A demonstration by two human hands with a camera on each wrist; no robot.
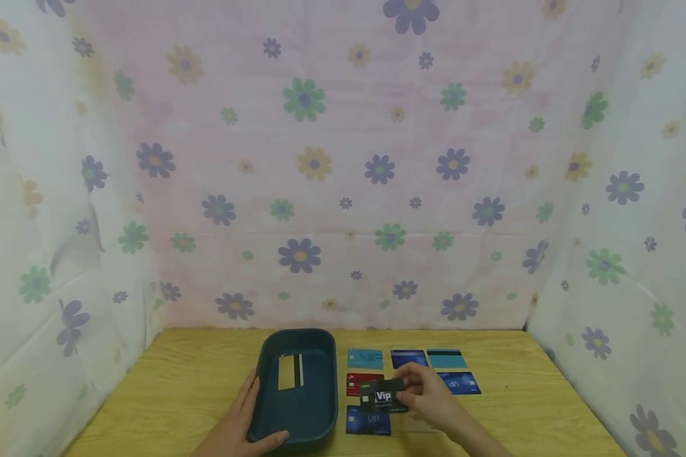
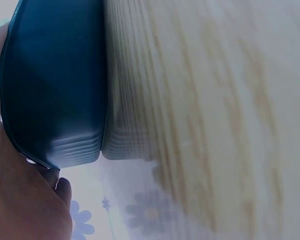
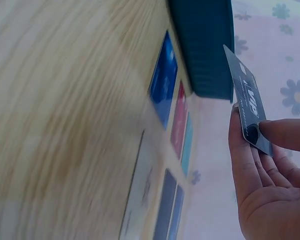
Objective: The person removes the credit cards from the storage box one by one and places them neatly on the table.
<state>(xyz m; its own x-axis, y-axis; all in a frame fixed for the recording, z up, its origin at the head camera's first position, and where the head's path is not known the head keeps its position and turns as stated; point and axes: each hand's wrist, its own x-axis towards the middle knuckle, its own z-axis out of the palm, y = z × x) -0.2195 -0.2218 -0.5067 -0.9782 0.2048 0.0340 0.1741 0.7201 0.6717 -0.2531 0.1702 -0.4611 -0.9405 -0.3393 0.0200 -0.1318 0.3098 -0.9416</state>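
My right hand (image 1: 429, 397) pinches a black VIP card (image 1: 371, 397) between thumb and fingers, raised above the table and tilted in the right wrist view. Below it lie a red card (image 1: 354, 379), partly covered, and a blue VIP card (image 1: 368, 425). The left hand (image 1: 242, 406) holds a dark teal tray (image 1: 297, 419) at its near left corner, fingers along the outer wall and thumb over the near rim. Inside the tray rests a gold card (image 1: 286, 372) with a dark stripe.
Behind the right hand lie a light blue VIP card (image 1: 365, 358), a dark blue card (image 1: 408, 355) and a striped turquoise card (image 1: 447, 360). Another blue card (image 1: 463, 383) lies to the right. A pale card (image 3: 140, 185) is near the front. Flowered cloth (image 1: 343, 190) encloses the wooden table (image 1: 177, 374).
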